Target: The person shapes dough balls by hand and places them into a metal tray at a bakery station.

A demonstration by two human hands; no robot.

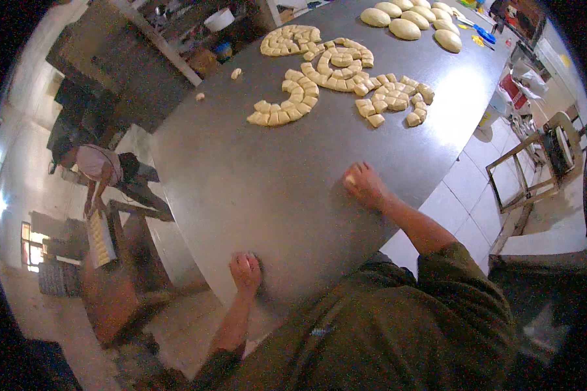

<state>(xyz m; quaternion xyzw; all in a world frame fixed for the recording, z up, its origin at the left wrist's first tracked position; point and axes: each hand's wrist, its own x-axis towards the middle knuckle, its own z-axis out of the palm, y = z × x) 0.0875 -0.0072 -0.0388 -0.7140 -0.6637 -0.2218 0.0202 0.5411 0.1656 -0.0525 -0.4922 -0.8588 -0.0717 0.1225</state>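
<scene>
My right hand [365, 186] is curled down on the metal table [209, 176], right of its middle. A pale bit of dough shows at its fingers, mostly hidden under them. Nearer the table's left edge, my left hand [244, 272] is also curled against the surface, and whatever lies beneath its fingers is hidden. Beyond both hands lie cut dough pieces: a curved row [300, 104], a ring-like coil [332, 81], a further group [290, 40] at the back left and a loose cluster [391, 98] at the right.
Several large oval dough loaves [404, 29] sit at the table's far end, by a blue-handled tool [484, 34]. Two small dough bits [236, 73] [200, 96] lie near the left edge. At left a person [101, 166] bends over a tray [101, 238]. A wooden-framed chair [535, 163] stands at right.
</scene>
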